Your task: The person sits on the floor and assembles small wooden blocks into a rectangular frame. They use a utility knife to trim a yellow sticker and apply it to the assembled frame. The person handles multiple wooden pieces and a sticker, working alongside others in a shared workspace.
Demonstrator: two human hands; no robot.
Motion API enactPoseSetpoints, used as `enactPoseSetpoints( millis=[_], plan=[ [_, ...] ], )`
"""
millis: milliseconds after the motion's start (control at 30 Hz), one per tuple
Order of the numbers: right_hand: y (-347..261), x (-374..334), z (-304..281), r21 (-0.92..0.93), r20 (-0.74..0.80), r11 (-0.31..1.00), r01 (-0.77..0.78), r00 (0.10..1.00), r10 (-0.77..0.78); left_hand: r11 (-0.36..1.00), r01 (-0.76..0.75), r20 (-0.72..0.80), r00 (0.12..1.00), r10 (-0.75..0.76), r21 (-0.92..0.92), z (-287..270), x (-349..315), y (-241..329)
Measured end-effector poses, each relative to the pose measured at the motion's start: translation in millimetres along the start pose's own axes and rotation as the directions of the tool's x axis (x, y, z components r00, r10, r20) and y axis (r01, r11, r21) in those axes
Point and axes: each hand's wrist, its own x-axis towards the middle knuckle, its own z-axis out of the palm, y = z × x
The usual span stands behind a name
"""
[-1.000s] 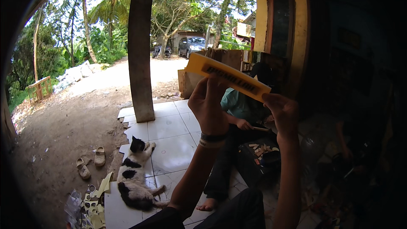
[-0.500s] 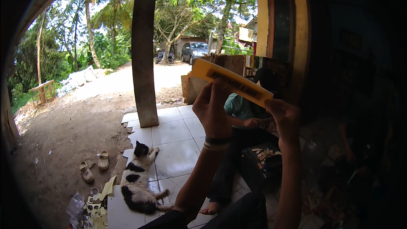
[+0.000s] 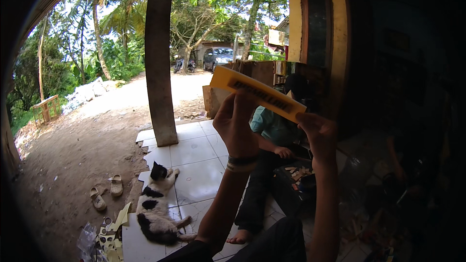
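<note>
A flat yellow rectangular strip with dark lettering (image 3: 258, 94) is held up in front of me, slanting down from left to right. My left hand (image 3: 236, 127), with bands at its wrist, has its fingers closed on the strip's lower edge near the middle. At the right end, my right hand (image 3: 318, 136) pinches the strip's corner between thumb and fingers. Behind the strip sits another person in a green shirt (image 3: 272, 125), partly hidden by my arms. That person's hand (image 3: 283, 152) rests by a dark box (image 3: 286, 196) with several small pale pieces on top.
A black-and-white cat (image 3: 158, 208) lies on the white tiles (image 3: 196, 179). Tan clogs (image 3: 116, 185) lie on the dirt at the left. Yellow cut-out scraps (image 3: 112, 240) are heaped at the tile edge. A dark pillar (image 3: 161, 68) stands ahead. The right side is deep in shadow.
The strip and both my hands sit slightly further left in the view, and the whole scene has shifted left a little. The other person's hand has come lower.
</note>
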Motion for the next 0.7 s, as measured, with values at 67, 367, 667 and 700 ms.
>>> enactPoseSetpoints(
  millis=[67,367,667,700],
  plan=[
    [-0.6,-0.4,-1.0,-0.020,0.002,1.000,0.007,1.000,-0.007,1.000,-0.008,0.014,1.000,0.008,0.013,-1.4,0.0,0.6],
    [-5.9,0.3,-6.6,-0.052,0.004,0.998,-0.027,1.000,0.027,0.999,-0.018,0.026,1.000,0.017,0.026,-4.4,-1.0,-5.1],
    [-1.1,1.4,-9.5,-0.060,0.020,0.998,-0.002,1.000,0.004,0.998,0.009,0.067,0.998,-0.014,0.070,-8.0,-2.9,-4.3],
    [-0.4,1.7,-10.2,-0.065,0.020,0.998,-0.004,1.000,0.005,0.998,0.027,0.075,0.997,-0.031,0.050,-9.4,-3.3,-4.0]
  ],
)
